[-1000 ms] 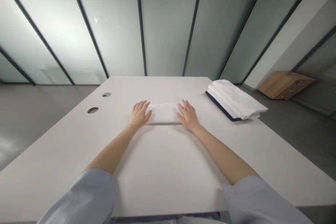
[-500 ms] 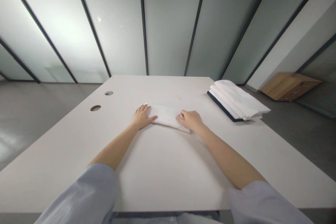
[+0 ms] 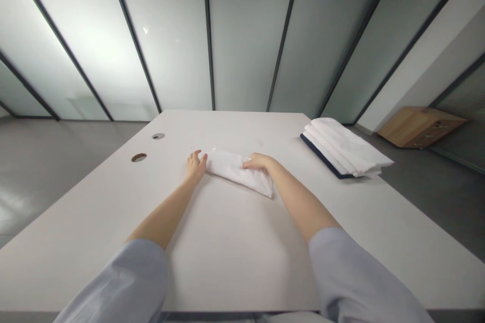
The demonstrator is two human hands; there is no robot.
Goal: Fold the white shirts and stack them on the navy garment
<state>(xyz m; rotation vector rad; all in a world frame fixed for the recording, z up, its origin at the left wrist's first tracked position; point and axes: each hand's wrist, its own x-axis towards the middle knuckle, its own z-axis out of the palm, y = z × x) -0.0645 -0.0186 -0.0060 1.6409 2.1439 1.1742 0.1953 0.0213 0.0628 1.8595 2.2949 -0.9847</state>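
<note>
A folded white cloth (image 3: 231,168) lies as a narrow strip on the white table (image 3: 242,242), its right end angled toward me. My right hand (image 3: 260,162) grips its far edge right of the middle, thumb on top; the other fingers are mostly hidden behind the cloth. At the cloth's left end is my left hand (image 3: 195,166), fingers apart and thumb raised beside the edge. Whether the left thumb touches the fabric I cannot tell.
A stack of folded white cloths (image 3: 341,144) with a dark navy piece (image 3: 322,157) beneath sits at the table's right edge. Two round holes, a near one (image 3: 139,157) and a capped far one (image 3: 158,136), are at the left. A wooden cabinet (image 3: 417,126) stands beyond.
My left hand has shifted left from lying on the cloth to its end. The right hand has moved left and now holds the far edge. The cloth has turned slightly.
</note>
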